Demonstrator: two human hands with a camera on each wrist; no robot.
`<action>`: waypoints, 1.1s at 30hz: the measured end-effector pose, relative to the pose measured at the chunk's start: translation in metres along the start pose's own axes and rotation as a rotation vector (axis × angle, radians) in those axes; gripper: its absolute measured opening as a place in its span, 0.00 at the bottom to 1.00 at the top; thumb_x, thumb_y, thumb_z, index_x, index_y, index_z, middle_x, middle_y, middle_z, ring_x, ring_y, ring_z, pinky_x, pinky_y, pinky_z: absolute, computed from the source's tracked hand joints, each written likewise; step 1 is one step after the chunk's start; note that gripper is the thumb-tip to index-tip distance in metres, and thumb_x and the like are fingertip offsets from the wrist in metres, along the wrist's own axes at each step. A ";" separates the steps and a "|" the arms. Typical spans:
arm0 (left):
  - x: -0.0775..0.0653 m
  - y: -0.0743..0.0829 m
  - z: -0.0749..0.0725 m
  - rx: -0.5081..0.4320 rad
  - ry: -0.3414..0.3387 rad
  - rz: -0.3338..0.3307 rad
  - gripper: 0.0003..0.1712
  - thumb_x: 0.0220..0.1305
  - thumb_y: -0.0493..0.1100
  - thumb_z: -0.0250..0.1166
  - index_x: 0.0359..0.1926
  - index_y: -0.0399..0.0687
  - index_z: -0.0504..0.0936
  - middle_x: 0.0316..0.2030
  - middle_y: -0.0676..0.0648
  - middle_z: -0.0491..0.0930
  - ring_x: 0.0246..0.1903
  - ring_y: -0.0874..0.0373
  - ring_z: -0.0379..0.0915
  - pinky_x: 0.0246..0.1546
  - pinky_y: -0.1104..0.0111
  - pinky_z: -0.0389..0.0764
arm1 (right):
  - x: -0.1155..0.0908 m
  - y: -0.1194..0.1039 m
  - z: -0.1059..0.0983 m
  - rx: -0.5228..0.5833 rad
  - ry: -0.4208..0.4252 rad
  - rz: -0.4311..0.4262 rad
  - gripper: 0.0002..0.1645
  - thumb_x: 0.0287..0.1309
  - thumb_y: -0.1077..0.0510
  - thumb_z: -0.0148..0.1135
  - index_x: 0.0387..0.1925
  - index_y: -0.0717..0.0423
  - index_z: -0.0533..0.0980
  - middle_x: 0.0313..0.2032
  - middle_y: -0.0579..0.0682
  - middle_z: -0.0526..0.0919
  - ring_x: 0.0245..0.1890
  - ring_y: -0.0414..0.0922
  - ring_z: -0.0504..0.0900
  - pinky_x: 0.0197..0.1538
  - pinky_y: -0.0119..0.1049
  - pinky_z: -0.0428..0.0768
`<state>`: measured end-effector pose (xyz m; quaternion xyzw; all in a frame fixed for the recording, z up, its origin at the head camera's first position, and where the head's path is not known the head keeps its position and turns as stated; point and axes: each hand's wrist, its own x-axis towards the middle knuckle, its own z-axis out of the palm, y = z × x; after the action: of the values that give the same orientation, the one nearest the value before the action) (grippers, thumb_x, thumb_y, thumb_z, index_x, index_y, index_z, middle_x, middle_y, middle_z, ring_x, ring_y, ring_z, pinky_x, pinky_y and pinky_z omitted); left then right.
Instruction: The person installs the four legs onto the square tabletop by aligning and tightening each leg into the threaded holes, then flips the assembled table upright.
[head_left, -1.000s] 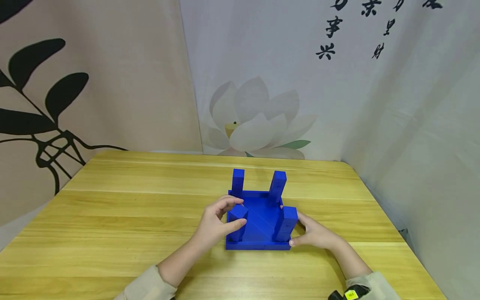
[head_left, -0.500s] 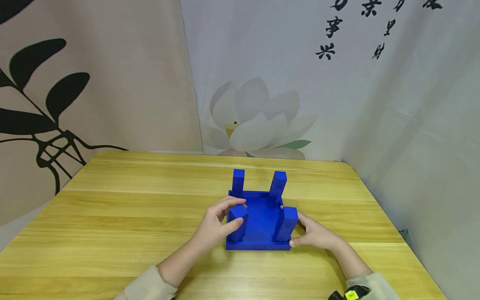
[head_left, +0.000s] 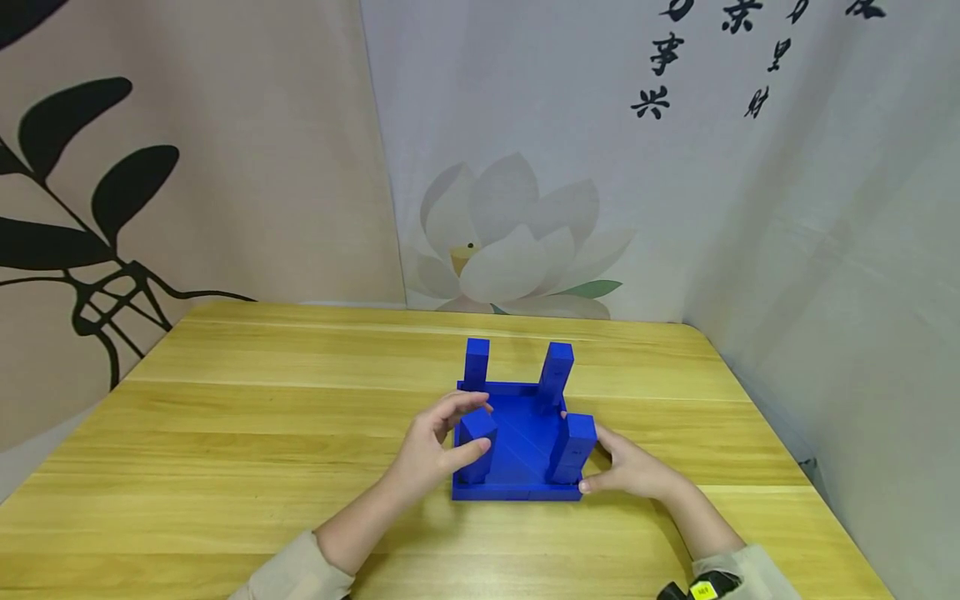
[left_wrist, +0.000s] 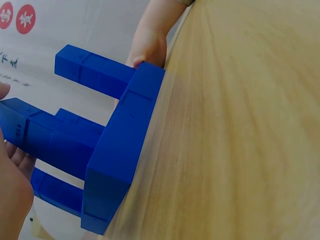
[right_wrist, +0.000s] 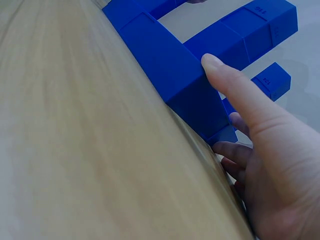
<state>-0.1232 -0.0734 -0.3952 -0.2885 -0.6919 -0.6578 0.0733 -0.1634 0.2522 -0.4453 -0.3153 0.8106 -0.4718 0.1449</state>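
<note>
A blue square base with a raised rim (head_left: 517,494) lies on the table, with blue posts standing at its corners. My left hand (head_left: 426,446) is at the front-left post (head_left: 474,460), thumb on the near side and fingers curled round behind it. That post's top looks turned relative to the base. My right hand (head_left: 633,472) holds the base's right side, its thumb (right_wrist: 225,75) at the front corner and its fingers along the outer wall. Next to it rises the front-right post (head_left: 573,446). The left wrist view shows the front-left post (left_wrist: 55,132) beside my left palm.
Two more posts, the back-left one (head_left: 476,362) and the back-right one (head_left: 555,371), stand at the far corners. The wooden table (head_left: 262,433) reaches back to a printed curtain (head_left: 525,100). A black wrist strap (head_left: 712,583) is on the right sleeve.
The left thumb and fingertips shift slightly about the front-left post, and its top turns a little. The base and my right hand stay in place.
</note>
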 end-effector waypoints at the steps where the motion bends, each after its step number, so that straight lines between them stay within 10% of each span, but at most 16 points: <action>1: 0.000 0.000 0.000 -0.002 0.006 -0.007 0.27 0.55 0.31 0.70 0.57 0.40 0.76 0.50 0.44 0.77 0.56 0.51 0.71 0.60 0.63 0.68 | 0.000 0.000 0.000 0.005 -0.002 -0.001 0.57 0.48 0.58 0.74 0.74 0.46 0.52 0.72 0.49 0.54 0.71 0.53 0.45 0.67 0.52 0.45; 10: -0.001 0.001 -0.001 -0.011 0.061 -0.036 0.24 0.50 0.33 0.74 0.50 0.41 0.79 0.48 0.45 0.77 0.50 0.53 0.75 0.58 0.64 0.70 | 0.000 0.000 0.000 0.007 -0.001 -0.002 0.57 0.48 0.58 0.74 0.74 0.46 0.51 0.72 0.49 0.54 0.71 0.54 0.45 0.66 0.57 0.43; 20: -0.001 0.001 0.000 -0.017 0.041 0.012 0.17 0.57 0.31 0.69 0.49 0.36 0.80 0.48 0.42 0.77 0.50 0.53 0.74 0.58 0.65 0.71 | 0.000 0.000 0.000 0.029 -0.010 -0.004 0.58 0.47 0.59 0.74 0.75 0.51 0.50 0.72 0.51 0.53 0.71 0.54 0.45 0.64 0.25 0.48; 27: 0.000 0.002 0.000 0.000 0.001 0.013 0.16 0.60 0.31 0.65 0.50 0.37 0.80 0.48 0.44 0.78 0.49 0.53 0.73 0.54 0.61 0.74 | 0.000 0.000 0.000 0.022 -0.013 -0.010 0.58 0.48 0.59 0.74 0.75 0.51 0.50 0.72 0.50 0.54 0.71 0.54 0.45 0.65 0.28 0.48; 33: 0.000 0.004 -0.001 0.003 -0.016 0.004 0.17 0.61 0.29 0.63 0.52 0.37 0.79 0.48 0.41 0.78 0.46 0.52 0.73 0.50 0.61 0.76 | 0.001 -0.001 0.000 0.010 -0.006 -0.012 0.58 0.47 0.59 0.74 0.74 0.49 0.50 0.72 0.50 0.54 0.71 0.55 0.46 0.67 0.52 0.46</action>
<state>-0.1215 -0.0743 -0.3921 -0.2952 -0.6929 -0.6542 0.0696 -0.1635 0.2513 -0.4443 -0.3209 0.8059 -0.4757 0.1462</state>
